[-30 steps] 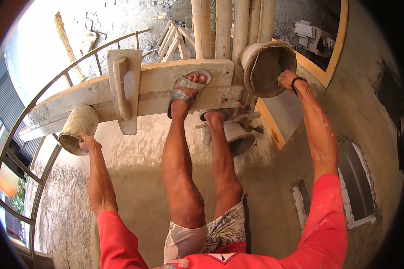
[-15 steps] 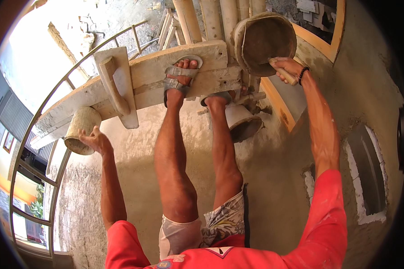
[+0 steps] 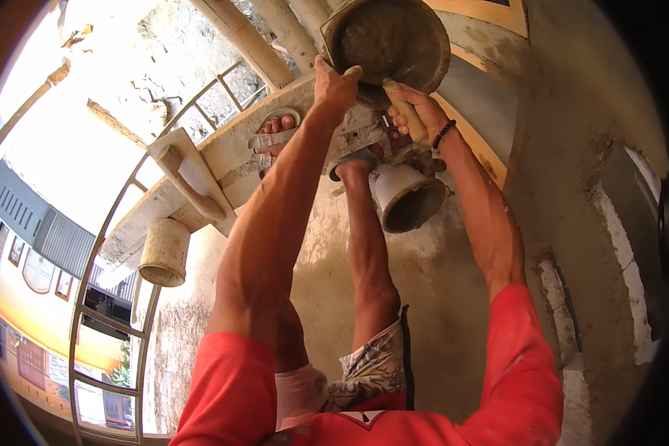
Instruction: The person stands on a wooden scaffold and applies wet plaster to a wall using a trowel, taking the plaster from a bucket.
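Right fingers grip a handle; a triangular emblem marks the shirt.

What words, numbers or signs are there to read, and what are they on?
None that I can read.
Red shirt: a pale triangle with a dark mark, too small to make out.
Big bucket: no lettering visible.
Wooden handle in the right hand: no lettering visible.
Small pale pail: no lettering visible.
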Tool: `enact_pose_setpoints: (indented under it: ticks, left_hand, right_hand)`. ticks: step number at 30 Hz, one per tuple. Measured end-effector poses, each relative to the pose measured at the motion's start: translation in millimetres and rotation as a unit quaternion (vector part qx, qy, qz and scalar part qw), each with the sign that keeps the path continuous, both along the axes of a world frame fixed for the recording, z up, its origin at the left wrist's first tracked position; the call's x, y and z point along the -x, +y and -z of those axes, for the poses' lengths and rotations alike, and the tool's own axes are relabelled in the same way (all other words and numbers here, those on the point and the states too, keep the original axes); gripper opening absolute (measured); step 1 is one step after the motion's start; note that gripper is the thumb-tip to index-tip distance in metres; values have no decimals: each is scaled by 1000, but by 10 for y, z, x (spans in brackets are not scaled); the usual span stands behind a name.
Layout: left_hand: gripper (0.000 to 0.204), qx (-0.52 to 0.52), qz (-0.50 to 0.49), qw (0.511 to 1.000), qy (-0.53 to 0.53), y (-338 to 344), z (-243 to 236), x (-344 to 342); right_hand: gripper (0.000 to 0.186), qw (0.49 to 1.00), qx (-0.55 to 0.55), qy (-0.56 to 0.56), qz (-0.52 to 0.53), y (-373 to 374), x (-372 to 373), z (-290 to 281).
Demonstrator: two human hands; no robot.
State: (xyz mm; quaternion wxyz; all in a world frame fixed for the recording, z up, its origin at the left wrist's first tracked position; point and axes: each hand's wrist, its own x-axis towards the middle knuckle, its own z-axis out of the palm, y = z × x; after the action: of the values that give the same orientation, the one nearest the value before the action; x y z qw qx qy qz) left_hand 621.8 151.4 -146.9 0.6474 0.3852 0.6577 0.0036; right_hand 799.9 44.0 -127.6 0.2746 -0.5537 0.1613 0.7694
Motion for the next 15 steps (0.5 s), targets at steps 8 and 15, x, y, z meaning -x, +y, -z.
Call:
enact_pose_setpoints:
  ticks: [8,15]
  left_hand:
    - [74,-41,62,996,52,-197,311,172]
    - [75,-19,212,972,101,-135,367,132]
  right_hand:
    - [40,633,-263,-496,-533,368,-518,-645]
    - [16,586,-165,-576,-546,424,-258,-5]
